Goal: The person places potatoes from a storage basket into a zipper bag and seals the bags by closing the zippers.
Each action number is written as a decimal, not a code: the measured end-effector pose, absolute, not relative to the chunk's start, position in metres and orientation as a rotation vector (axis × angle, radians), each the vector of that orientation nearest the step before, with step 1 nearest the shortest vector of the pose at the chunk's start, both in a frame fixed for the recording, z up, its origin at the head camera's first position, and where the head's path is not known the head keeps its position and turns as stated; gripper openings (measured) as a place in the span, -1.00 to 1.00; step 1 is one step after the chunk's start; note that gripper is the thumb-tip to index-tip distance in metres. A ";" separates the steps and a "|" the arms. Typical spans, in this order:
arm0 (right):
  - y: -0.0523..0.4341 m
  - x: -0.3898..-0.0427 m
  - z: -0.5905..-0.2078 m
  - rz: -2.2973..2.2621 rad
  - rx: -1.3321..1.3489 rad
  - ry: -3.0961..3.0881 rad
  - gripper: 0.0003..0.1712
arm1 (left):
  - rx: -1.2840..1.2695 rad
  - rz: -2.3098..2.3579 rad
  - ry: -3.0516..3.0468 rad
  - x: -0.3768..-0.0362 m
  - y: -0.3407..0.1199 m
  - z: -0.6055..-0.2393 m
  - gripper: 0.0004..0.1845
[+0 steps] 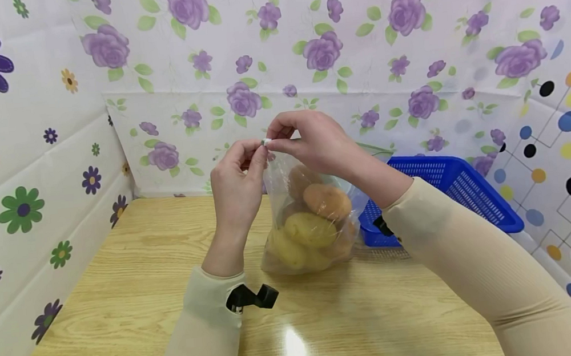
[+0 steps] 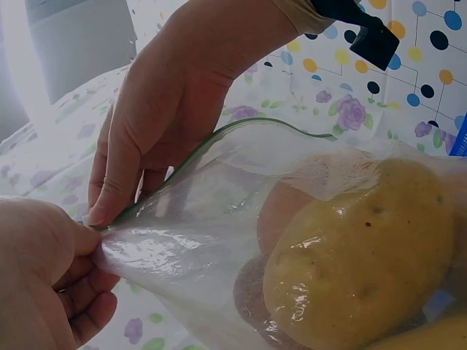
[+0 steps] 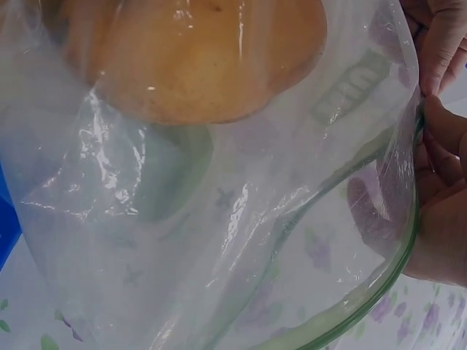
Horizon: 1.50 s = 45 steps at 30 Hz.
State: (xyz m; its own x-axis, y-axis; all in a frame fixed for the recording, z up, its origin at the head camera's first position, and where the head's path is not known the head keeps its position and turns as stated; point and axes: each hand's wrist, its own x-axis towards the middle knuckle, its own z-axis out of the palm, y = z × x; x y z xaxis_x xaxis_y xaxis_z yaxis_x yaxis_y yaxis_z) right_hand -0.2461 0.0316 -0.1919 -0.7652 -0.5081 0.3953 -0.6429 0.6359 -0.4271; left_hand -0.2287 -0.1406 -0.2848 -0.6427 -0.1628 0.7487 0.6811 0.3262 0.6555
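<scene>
A clear zip bag (image 1: 278, 196) stands on the wooden table, holding several potatoes (image 1: 310, 230), some yellow and some more orange-brown. Its green zip strip (image 2: 277, 122) runs along the top edge. At the bag's upper left corner, my left hand (image 1: 238, 179) pinches the strip's end between thumb and finger. Right beside it, my right hand (image 1: 313, 141) pinches the same edge, fingertips nearly touching the left ones. Away from this corner the bag's mouth gapes, seen in the right wrist view along the green zip strip (image 3: 383, 292).
Behind the bag on the right sits a blue plastic basket (image 1: 464, 189), partly covered by my right forearm. The wooden table (image 1: 135, 284) spreads to the left and front. Flowered cloth (image 1: 231, 45) hangs at the back, and dotted cloth (image 1: 570, 133) hangs on the right.
</scene>
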 end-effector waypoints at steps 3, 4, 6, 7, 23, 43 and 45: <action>0.032 -0.247 -0.191 0.812 0.946 -2.620 -0.90 | -0.459 -1.407 -1.832 -0.229 -0.141 -0.285 -0.88; 0.033 -0.247 -0.191 0.809 0.948 -2.622 -0.90 | -0.459 -1.410 -1.831 -0.230 -0.140 -0.285 -0.88; 0.033 -0.248 -0.190 0.804 0.950 -2.625 -0.90 | -0.460 -1.414 -1.828 -0.230 -0.140 -0.284 -0.88; 0.033 -0.248 -0.190 0.799 0.949 -2.629 -0.90 | -0.461 -1.415 -1.826 -0.230 -0.140 -0.284 -0.88; 0.042 -0.248 -0.189 0.790 0.891 -2.681 -0.86 | -0.444 -1.425 -1.797 -0.229 -0.143 -0.284 -0.86; 0.058 -0.245 -0.190 0.787 0.916 -2.675 -0.88 | -0.453 -1.431 -1.768 -0.228 -0.145 -0.283 -0.85; 0.059 -0.245 -0.191 0.779 0.925 -2.670 -0.88 | -0.448 -1.428 -1.767 -0.228 -0.146 -0.283 -0.85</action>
